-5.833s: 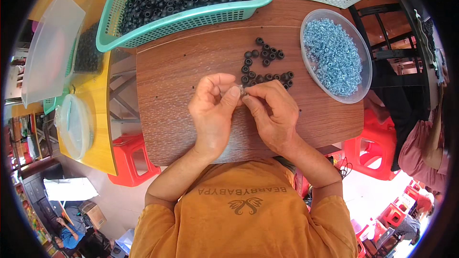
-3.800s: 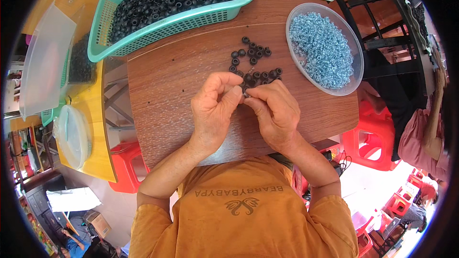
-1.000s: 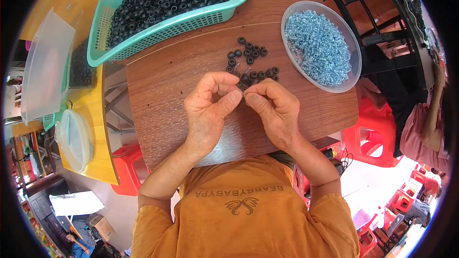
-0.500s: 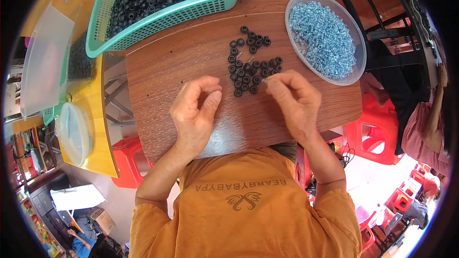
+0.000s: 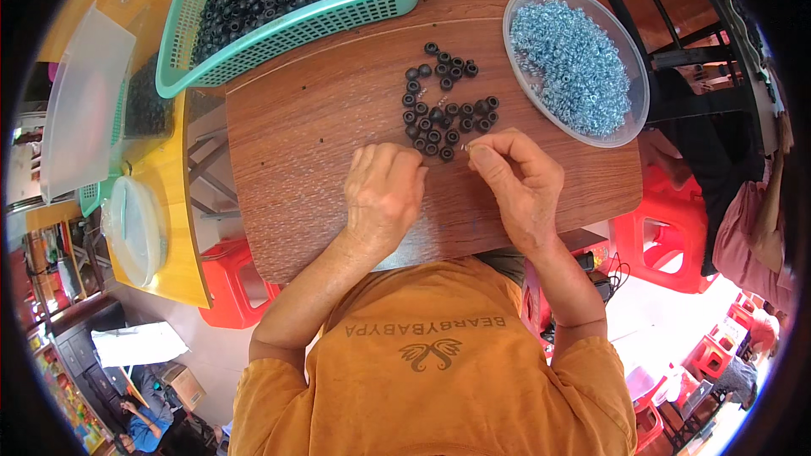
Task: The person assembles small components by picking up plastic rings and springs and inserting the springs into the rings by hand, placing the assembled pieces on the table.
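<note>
Right hand point(image 5: 525, 190) has thumb and finger pinched on what looks like a tiny clear bit point(image 5: 465, 148), probably fingertips-only because it's so small. Left hand point(image 5: 385, 196) is knuckles-up just beside the black beads point(image 5: 435, 114), fingers curled under, so can't tell what they're doing. Beads are round, matte, wide-holed, spread on the wood-grain counter point(image 5: 312, 152), likely for easy picking. Farther out: glossy blue beads point(image 5: 574, 67) in a translucent tub point(image 5: 639, 105), then a perforated teal basket point(image 5: 296, 44).

The left hand point(image 5: 384, 192) is turned back upward, fingers curled down, thumb hidden. The right hand point(image 5: 521, 181) has thumb and forefinger pinched together. The left forearm point(image 5: 317, 281) and right forearm point(image 5: 568, 283) slant inward.
</note>
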